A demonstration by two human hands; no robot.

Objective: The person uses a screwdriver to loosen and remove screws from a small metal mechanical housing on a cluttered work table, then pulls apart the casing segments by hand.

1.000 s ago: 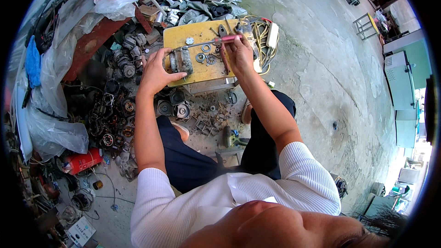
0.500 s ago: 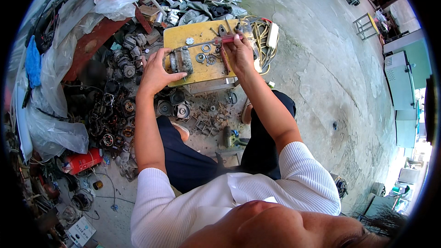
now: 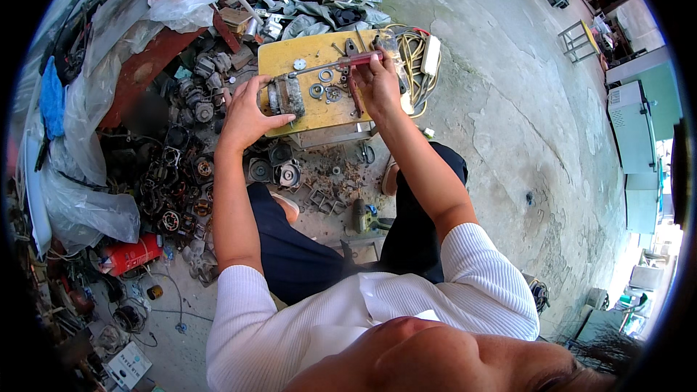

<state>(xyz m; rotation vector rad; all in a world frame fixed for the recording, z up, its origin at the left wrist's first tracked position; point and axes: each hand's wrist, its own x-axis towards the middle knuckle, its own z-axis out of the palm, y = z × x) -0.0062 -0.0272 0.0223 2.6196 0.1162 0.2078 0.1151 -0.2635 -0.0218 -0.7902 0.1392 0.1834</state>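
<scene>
A grimy cylindrical motor part (image 3: 287, 94) rests at the left end of the yellow tabletop (image 3: 330, 115). My left hand (image 3: 250, 111) grips it, thumb along its near side and fingers over its far left. To the right, a screwdriver (image 3: 363, 59) with a red translucent handle is held in my right hand (image 3: 380, 87). Its shaft runs leftward and its tip lies at the motor part's upper edge; whether they touch I cannot tell. Metal rings (image 3: 317, 91) and a small gear-like piece (image 3: 333, 94) lie between my hands. Red-handled pliers (image 3: 356, 96) lie partly beside my right hand.
A coiled yellow cable with a white power strip (image 3: 431, 55) borders the table's right end. Piles of motor parts (image 3: 174, 167) crowd the floor to the left. Below the table are loose parts, debris and a green-and-black power drill (image 3: 361, 216). A red cylinder (image 3: 132, 254) lies at lower left.
My right hand and the screwdriver handle have shifted very slightly. My left hand stays on the motor part, which has not visibly moved.
</scene>
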